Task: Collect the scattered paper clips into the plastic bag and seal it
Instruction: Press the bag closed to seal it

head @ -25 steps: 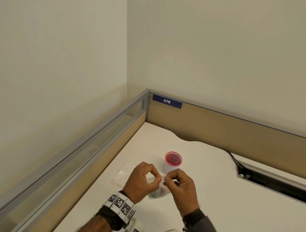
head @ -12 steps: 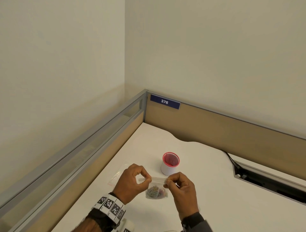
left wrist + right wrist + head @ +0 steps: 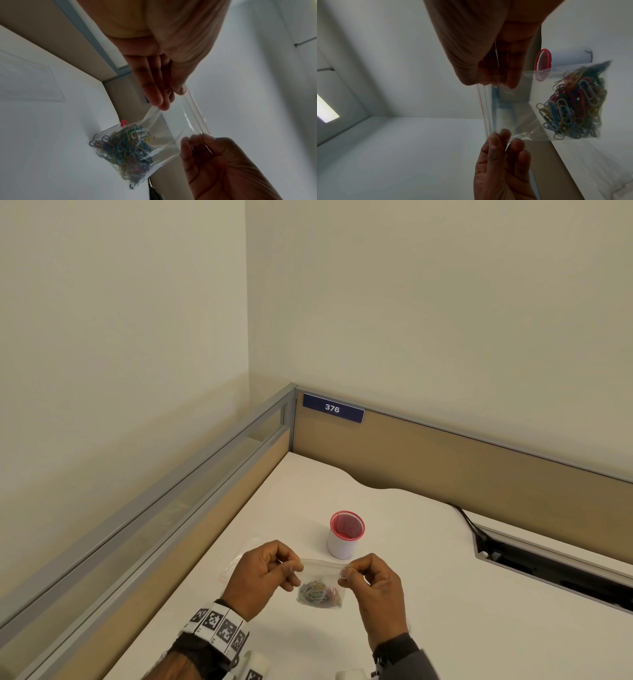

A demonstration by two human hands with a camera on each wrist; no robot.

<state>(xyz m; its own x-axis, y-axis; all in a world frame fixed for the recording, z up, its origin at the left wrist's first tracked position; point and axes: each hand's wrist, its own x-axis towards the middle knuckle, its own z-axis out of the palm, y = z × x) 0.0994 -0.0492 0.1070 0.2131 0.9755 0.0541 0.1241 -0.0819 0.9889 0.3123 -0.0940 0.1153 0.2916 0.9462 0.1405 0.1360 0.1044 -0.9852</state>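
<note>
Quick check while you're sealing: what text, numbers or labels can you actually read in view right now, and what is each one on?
"376": white digits on the blue nameplate at the corner of the desk partition.
The wristband on the left wrist carries black-and-white square marker codes, no words.
No readable print on the plastic bag, the red-rimmed cup or the spare bag on the desk.

Clear plastic bag [image 3: 322, 571] with a thin red line at its top; paper clips [image 3: 318, 595] inside blue, yellow, red, green. White table [image 3: 445, 594]. White cup [image 3: 343, 546], red mesh rim. Black-and-white checkered wristband [image 3: 219, 628].
</note>
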